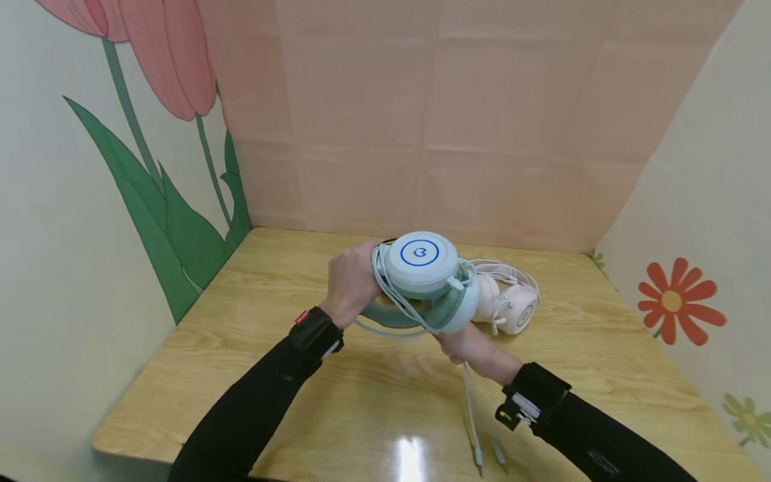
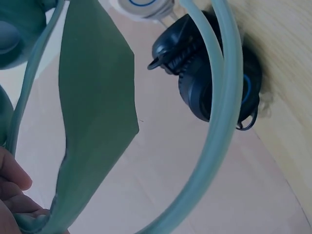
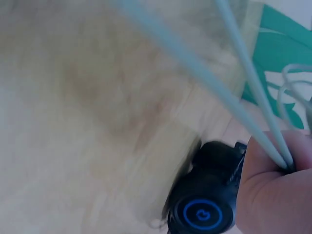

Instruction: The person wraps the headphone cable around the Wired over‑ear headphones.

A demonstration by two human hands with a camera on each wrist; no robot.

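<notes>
Mint-green headphones (image 1: pixel 421 261) with a blue ring on one ear cup are held up over the table. My left hand (image 1: pixel 352 278) grips them by the headband, and its fingers curl around the band's lower end in the left wrist view. Light green cable (image 2: pixel 195 185) loops loosely around the headphones. Below the ear cups, my right hand (image 1: pixel 466 348) holds the cable, pinched in the fist (image 3: pixel 280 195) in the right wrist view. Two cable ends with plugs (image 1: pixel 478 455) hang down from it toward the near side of the table.
White headphones (image 1: pixel 518 311) with a bundled cord lie on the wooden table (image 1: pixel 289 361), right of the held pair. Black headphones (image 2: pixel 195 83) rest farther back, mostly hidden in the head view. A pink backdrop (image 1: pixel 482 134) closes off the rear, with painted walls at both sides.
</notes>
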